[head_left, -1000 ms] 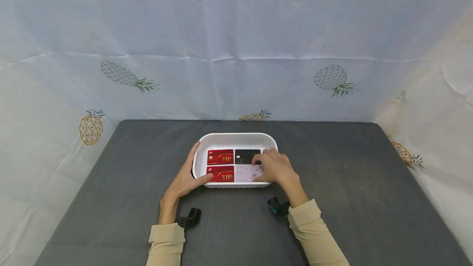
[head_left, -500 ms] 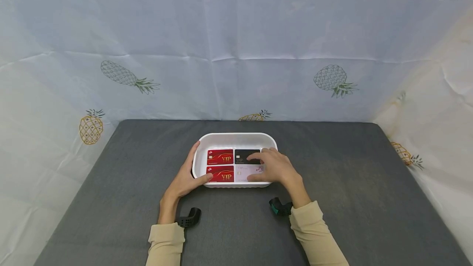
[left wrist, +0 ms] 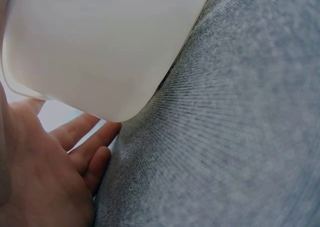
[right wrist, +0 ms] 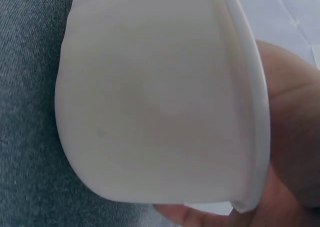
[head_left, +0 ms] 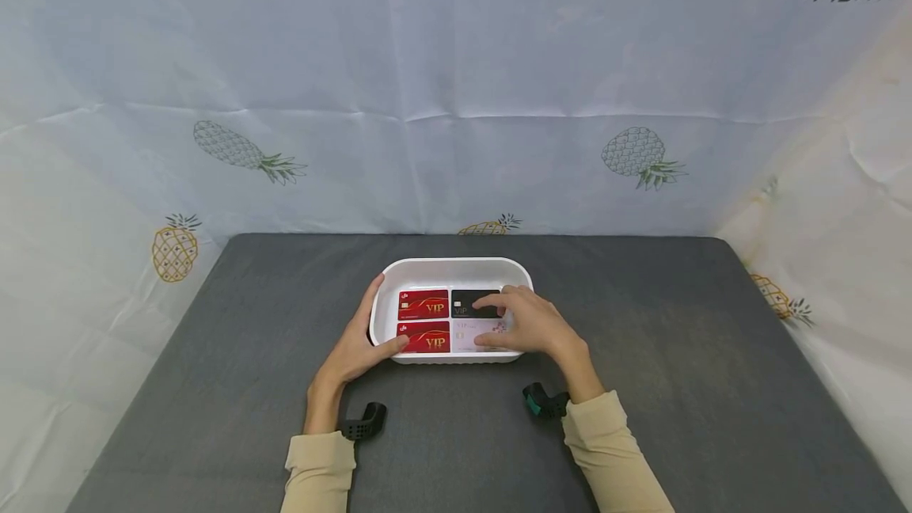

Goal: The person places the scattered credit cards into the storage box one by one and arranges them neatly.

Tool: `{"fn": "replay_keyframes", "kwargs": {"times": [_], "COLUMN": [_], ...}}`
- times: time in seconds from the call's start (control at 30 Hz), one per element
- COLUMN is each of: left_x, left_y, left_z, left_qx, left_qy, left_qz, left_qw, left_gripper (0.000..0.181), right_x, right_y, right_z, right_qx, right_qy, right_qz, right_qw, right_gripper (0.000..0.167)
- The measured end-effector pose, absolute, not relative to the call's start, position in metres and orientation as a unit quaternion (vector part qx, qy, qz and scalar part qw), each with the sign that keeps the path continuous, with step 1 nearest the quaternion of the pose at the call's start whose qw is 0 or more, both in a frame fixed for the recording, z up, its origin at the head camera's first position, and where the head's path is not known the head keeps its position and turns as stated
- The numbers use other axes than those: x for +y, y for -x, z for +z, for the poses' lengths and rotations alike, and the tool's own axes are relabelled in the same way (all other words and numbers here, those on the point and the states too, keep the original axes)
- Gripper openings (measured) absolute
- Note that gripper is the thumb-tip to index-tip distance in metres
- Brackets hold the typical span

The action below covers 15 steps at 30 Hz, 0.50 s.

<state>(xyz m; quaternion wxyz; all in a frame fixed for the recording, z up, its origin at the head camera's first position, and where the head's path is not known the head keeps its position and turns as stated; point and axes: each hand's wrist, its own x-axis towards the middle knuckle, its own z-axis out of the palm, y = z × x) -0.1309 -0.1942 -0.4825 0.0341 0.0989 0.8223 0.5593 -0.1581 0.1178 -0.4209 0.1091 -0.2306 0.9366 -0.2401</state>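
A white oblong tray (head_left: 459, 269) sits on the grey table. Inside it four-square lie an upper red VIP card (head_left: 423, 304), a lower red VIP card (head_left: 426, 331), a black VIP card (head_left: 466, 301) and a pink card (head_left: 468, 331). My left hand (head_left: 362, 348) grips the tray's left end, thumb over the front rim and fingers along the outside. At the right end, my right hand (head_left: 537, 324) holds the rim. Its index finger and thumb reach over the black and pink cards, partly hiding both; other fingers (right wrist: 192, 216) show outside the wall in the right wrist view.
The grey tabletop (head_left: 456, 450) extends around the tray. Behind it hangs a pale curtain (head_left: 456, 38) printed with pineapples. Each wrist wears a black device, one at the left (head_left: 365, 421) and one at the right (head_left: 545, 402).
My right index finger has straightened and, with the thumb, moved left over the black and pink cards. The left hand keeps its hold, and the tray and cards stay put.
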Motion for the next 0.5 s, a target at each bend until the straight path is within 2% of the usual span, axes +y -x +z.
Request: {"fn": "replay_keyframes", "kwargs": {"times": [0.3,0.5], "left_x": [-0.195,-0.181], "left_y": [0.125,0.121], "left_z": [-0.471,-0.446], "left_qx": [0.868,0.931], "left_qy": [-0.084,-0.051], "left_qz": [0.490,0.360], "left_qw": [0.021,-0.033], "left_gripper": [0.109,0.104], "right_x": [0.119,0.116], "right_y": [0.152,0.149], "right_z": [-0.421,-0.418], "right_qx": [0.936,0.947], "right_qy": [0.248,0.235], "right_qz": [-0.245,-0.220], "right_qw": [0.049,-0.023], "right_gripper": [0.051,0.052]}}
